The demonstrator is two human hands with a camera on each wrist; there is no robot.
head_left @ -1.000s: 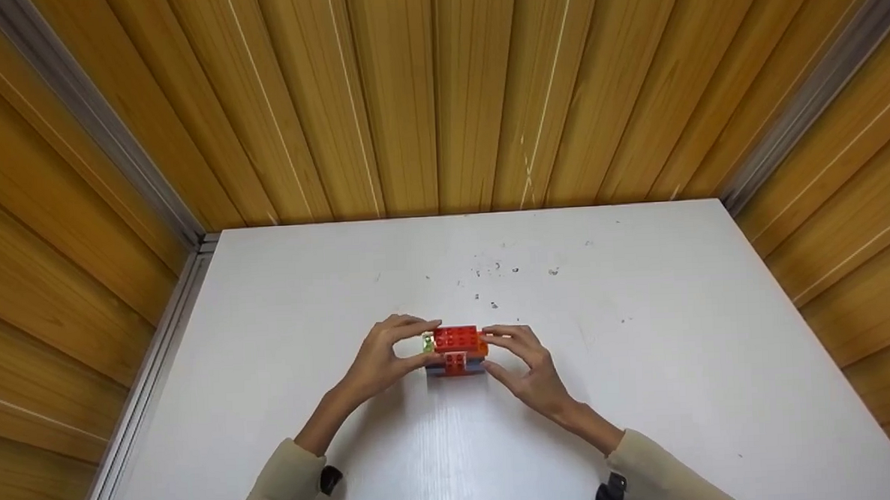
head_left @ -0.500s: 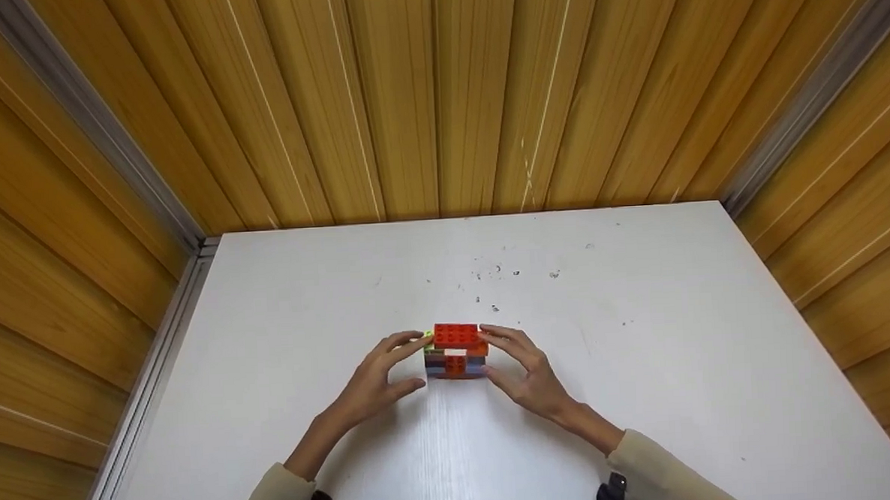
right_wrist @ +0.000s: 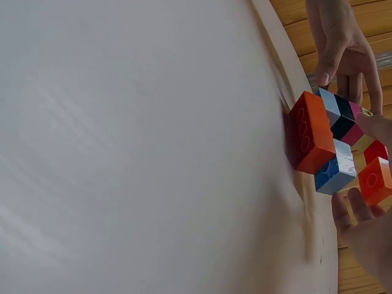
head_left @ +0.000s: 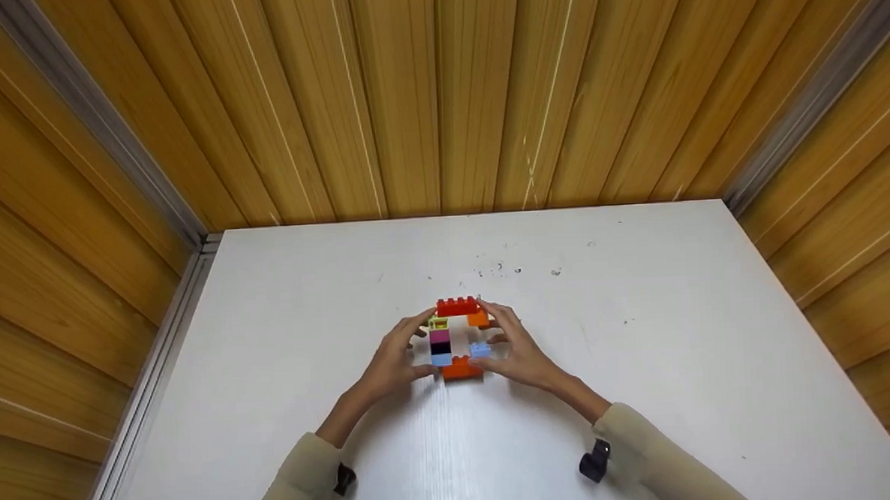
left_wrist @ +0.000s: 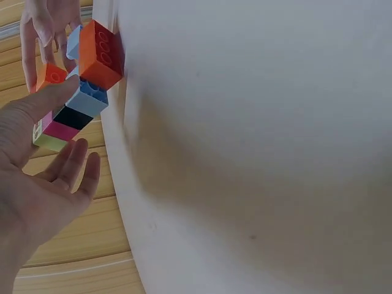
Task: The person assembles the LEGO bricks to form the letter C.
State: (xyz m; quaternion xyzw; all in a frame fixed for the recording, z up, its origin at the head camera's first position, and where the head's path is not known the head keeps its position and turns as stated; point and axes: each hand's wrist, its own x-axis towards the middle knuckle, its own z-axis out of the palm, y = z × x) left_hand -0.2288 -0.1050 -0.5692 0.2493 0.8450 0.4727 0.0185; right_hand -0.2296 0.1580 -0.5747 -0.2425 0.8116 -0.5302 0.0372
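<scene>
A ring of joined toy building blocks stands between both hands, its central opening facing the head camera. In the head view a red block [head_left: 457, 306] spans its top and an orange-red block [head_left: 461, 368] its bottom. The left column has a yellow-green block [head_left: 438, 324], a magenta block [head_left: 440, 337], a black block and a light blue block. On the right are an orange block [head_left: 478, 319] and another light blue block [head_left: 480, 350], with a gap between them. My left hand [head_left: 393, 357] grips the left column, thumb low. My right hand [head_left: 523, 352] grips the right side.
The white table [head_left: 304, 286] has dark marks and specks beyond the blocks. Wood-patterned panels [head_left: 438, 92] rise behind it and at both sides, with metal framing [head_left: 156, 353] along the left. A black device sits at each sleeve cuff.
The block ring has tipped, so its opening now shows instead of its studded top. My left thumb, apart from it half a second ago, touches it again. Both hands have shifted with it.
</scene>
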